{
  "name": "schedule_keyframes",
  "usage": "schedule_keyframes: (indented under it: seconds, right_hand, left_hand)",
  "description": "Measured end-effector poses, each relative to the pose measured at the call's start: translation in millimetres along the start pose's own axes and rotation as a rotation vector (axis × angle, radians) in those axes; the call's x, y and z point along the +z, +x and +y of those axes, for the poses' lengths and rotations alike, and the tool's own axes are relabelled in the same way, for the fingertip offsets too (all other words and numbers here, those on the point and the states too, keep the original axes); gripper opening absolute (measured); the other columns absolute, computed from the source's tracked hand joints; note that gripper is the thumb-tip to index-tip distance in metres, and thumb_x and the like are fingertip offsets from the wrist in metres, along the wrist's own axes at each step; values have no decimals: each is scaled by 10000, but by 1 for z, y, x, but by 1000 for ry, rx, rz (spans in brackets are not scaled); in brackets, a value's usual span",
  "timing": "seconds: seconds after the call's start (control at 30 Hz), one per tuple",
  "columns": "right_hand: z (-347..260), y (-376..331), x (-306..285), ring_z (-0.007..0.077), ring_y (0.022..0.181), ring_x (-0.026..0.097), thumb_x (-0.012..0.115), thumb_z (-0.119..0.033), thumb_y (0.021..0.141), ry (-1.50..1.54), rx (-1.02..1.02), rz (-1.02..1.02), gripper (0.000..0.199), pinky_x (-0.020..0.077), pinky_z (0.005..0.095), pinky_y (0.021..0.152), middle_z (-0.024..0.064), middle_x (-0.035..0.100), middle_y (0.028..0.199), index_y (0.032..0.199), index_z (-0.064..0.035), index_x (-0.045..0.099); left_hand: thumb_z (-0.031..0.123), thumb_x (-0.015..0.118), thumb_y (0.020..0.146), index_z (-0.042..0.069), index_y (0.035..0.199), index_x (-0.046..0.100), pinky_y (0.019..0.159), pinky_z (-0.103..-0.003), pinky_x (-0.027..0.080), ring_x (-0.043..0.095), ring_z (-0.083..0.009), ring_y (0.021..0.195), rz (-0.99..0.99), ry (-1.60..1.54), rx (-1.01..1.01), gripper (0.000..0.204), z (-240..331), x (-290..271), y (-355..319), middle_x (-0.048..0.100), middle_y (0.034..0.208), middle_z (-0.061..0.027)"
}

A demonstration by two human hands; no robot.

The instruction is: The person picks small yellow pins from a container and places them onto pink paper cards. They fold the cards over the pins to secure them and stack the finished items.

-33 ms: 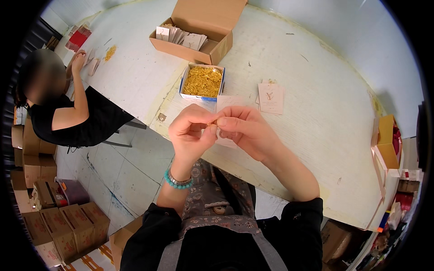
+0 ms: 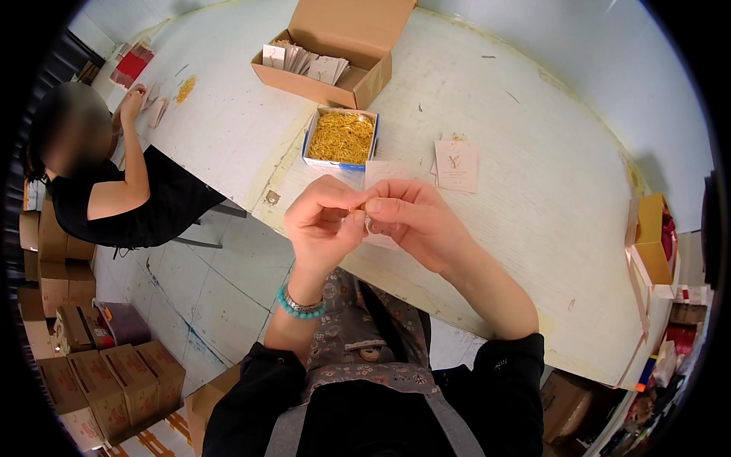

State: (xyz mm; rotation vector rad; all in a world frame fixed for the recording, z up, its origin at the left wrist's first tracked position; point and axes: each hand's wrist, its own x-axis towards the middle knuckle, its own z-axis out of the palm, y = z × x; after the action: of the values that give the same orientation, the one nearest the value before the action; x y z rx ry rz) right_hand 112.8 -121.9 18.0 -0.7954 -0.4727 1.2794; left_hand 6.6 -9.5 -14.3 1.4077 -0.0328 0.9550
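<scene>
A broad, white-topped table (image 2: 548, 221) with scuffed, yellowed edges curves across the room, its far right side bordering a smooth, pale blue-white wall (image 2: 617, 84). On the left, light square floor tiles (image 2: 221, 282) show dark seams and bluish stains beneath slim grey metal furniture legs (image 2: 199, 244). Brown cardboard cartons (image 2: 145, 381) stand stacked at near left, beside orange slats (image 2: 156, 442). Bright light falls across the tabletop.

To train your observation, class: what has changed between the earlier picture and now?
Nothing visibly changed. The left hand and right hand stay together at the white table; the blue-and-white rectangular box of golden pieces and the open brown cardboard box stay put.
</scene>
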Motion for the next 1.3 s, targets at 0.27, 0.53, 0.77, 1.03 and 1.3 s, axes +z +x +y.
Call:
schedule_keyframes:
  seconds: [0.27, 0.53, 0.77, 1.03, 1.3]
  right_hand:
    - [9, 0, 1, 111, 770, 552, 605, -139, 879, 1, -60, -9, 167, 449, 244, 719, 49, 611, 874, 914, 24, 613]
    - [-9, -5, 13, 121, 655, 560, 636, -76, 806, -1081, -509, 295, 101, 455, 241, 598, 40, 609, 793, 905, -61, 651]
    - [-21, -4, -10, 121, 609, 563, 656, -86, 790, -1337, -744, 282, 95, 451, 256, 534, 32, 617, 759, 876, -86, 695]
    - [-34, 7, -37, 66, 627, 532, 691, -137, 815, -903, -305, 500, 145, 437, 214, 548, 11, 647, 759, 896, -17, 698]
    - [-25, 17, -53, 60, 611, 488, 705, -185, 797, -892, -146, 486, 202, 410, 209, 545, -1, 643, 744, 904, -14, 701]
  left_hand:
    - [-84, 519, 813, -12, 843, 564, 514, -230, 525, 541, -83, 584, 20, -350, -180, 90, -3, 2, 2, 534, 809, -65]
    - [-62, 529, 812, -34, 831, 603, 524, -217, 490, 566, -84, 607, 98, -139, -302, 81, -1, 4, -1, 600, 766, -57]
    - [54, 665, 801, -16, 855, 625, 550, -195, 449, 555, -53, 625, 0, 276, -559, 97, 3, 6, 12, 636, 779, -20]
    - [177, 703, 808, -1, 822, 605, 542, -233, 431, 524, -76, 606, -85, 743, -586, 204, -28, -1, 14, 587, 674, -14]
    - [137, 663, 835, -27, 869, 612, 543, -225, 424, 524, -70, 604, -11, 655, -568, 176, -40, -17, 12, 607, 682, -25]
